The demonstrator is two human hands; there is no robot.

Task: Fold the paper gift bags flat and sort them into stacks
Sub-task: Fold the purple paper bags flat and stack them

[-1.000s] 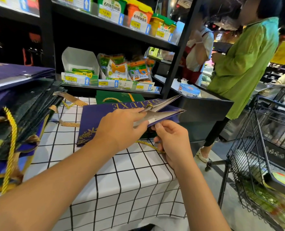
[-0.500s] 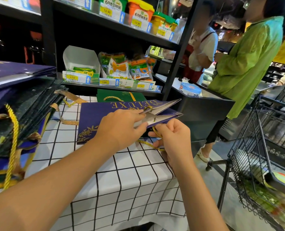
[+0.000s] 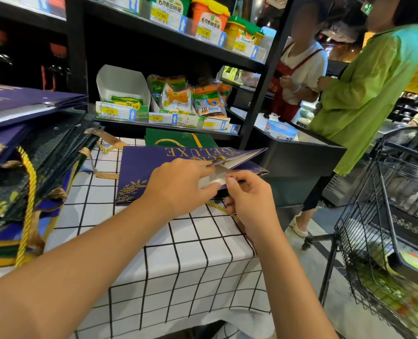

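Note:
A purple gift bag (image 3: 139,167) with gold "DELUXE" lettering lies on its side on the checked tablecloth (image 3: 178,260), its mouth facing right and slightly agape. My left hand (image 3: 181,187) rests on the bag and pinches its white inner edge near the mouth. My right hand (image 3: 249,204) pinches the same edge from the right, with the gold rope handle (image 3: 217,207) running under it. A flat green bag (image 3: 178,139) lies just behind. At the left sits a tall stack of flattened purple, black and green bags (image 3: 19,167).
Black store shelves (image 3: 256,99) with packaged food stand right behind the table. The table's right edge drops off beside my right hand. Two people (image 3: 364,94) stand at the right by a counter, and a black wire shopping cart (image 3: 386,216) is close at the right.
My right hand has shifted slightly left and up to the bag's white inner edge, meeting my left fingers. The bag's mouth has narrowed a little.

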